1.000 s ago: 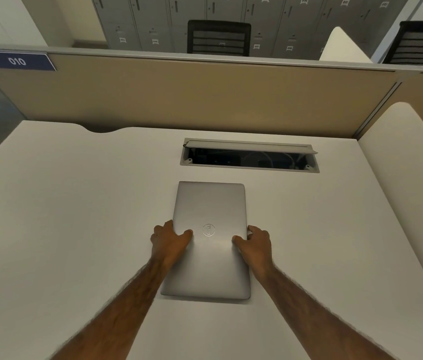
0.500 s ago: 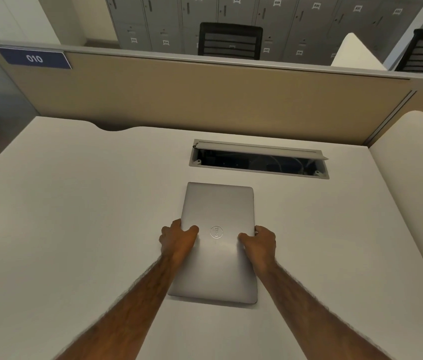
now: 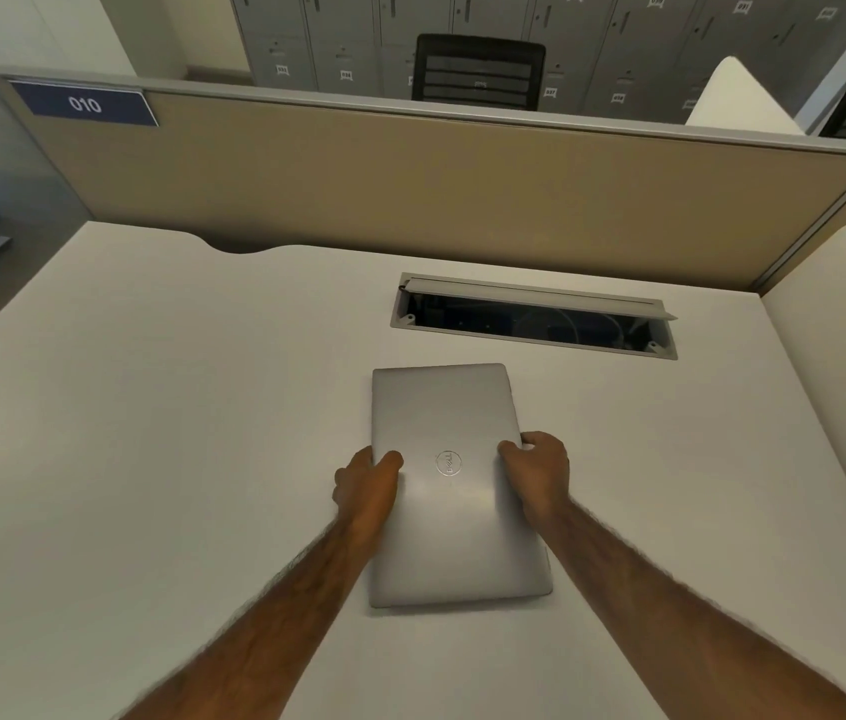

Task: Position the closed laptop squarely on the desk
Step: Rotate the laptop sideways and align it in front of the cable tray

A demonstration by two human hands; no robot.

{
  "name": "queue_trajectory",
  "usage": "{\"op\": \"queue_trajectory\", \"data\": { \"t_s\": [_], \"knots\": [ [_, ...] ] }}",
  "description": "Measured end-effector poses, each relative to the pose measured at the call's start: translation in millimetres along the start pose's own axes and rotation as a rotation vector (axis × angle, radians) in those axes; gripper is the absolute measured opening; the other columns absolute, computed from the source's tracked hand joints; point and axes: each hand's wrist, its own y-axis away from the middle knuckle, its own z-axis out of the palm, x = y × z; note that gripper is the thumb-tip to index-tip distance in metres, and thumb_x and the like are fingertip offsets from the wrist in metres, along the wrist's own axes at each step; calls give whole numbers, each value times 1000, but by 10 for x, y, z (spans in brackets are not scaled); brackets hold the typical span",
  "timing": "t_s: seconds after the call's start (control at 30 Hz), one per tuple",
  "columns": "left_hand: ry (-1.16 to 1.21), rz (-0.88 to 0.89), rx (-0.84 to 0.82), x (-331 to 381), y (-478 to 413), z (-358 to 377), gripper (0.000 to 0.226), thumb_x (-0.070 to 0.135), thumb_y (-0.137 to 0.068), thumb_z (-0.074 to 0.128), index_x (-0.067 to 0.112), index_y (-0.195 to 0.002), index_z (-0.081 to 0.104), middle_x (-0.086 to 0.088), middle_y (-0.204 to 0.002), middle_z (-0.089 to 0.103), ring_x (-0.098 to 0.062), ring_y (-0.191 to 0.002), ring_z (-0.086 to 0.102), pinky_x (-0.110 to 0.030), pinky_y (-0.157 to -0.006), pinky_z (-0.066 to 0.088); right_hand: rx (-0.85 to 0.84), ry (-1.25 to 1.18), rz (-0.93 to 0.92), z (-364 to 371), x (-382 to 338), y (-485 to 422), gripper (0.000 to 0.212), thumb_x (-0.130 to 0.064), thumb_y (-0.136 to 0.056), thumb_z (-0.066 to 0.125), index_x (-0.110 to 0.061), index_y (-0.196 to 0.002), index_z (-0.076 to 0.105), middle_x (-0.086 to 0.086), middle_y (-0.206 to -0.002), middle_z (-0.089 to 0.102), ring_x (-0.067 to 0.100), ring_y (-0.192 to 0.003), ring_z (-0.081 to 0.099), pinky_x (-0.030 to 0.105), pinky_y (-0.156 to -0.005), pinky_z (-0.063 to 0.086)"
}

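A closed silver laptop (image 3: 449, 418) lies flat on the white desk (image 3: 150, 433), its long sides running away from me and slightly turned anticlockwise. A round logo shows on the lid. My left hand (image 3: 366, 485) grips its left edge, thumb on the lid. My right hand (image 3: 537, 472) grips the right edge the same way, thumb on top. Both forearms reach in from the bottom of the view.
An open cable tray (image 3: 532, 317) is sunk into the desk just beyond the laptop. A tan partition (image 3: 410, 184) with a blue "010" label (image 3: 84, 103) closes the far edge. A white side panel (image 3: 836, 356) borders the right. Black chairs and grey lockers stand behind.
The laptop has turned a little anticlockwise under both hands, so its far end leans left and its near right corner swings out. My view has shifted left and down.
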Motion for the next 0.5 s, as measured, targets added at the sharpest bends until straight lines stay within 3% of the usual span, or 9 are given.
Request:
{"op": "queue_trajectory", "data": {
  "t_s": [0.13, 0.27, 0.37, 0.5],
  "knots": [
    [147, -39, 75, -89, 187, 88, 59, 42, -68, 53, 20, -122, 62, -11, -138, 57, -36, -125, 56, -52, -110, 46, -47, 14, -26, -10, -119, -86, 14, -24, -79, 69, -14, -88, 73, -4, -84, 75, 20, -78, 73, 27, -62, 51],
    [241, -72, 156, -213, 357, 177, 76, 41, -73, 58, 21, -147, 51, -12, -144, 51, -38, -129, 54, -54, -109, 46, -87, 87, -60, 24, -245, -165, 13, -31, -78, 68, -20, -85, 70, -5, -85, 74, 19, -79, 72, 34, -70, 59],
    [285, -93, 214, -283, 427, 228, 78, 40, -71, 60, 22, -146, 51, -12, -139, 51, -39, -124, 56, -53, -105, 49, -130, 141, -91, 70, -334, -229, 15, -33, -78, 69, -22, -87, 72, -11, -83, 70, 18, -83, 71, 36, -79, 59],
    [311, -96, 279, -386, 501, 305, 59, 23, -86, 63, 23, -144, 52, -5, -123, 49, -34, -110, 60, -46, -98, 52, -201, 206, -156, 141, -410, -304, 9, -33, -80, 70, -25, -84, 71, -11, -82, 67, 9, -77, 65, 31, -73, 51]
  ]
}}
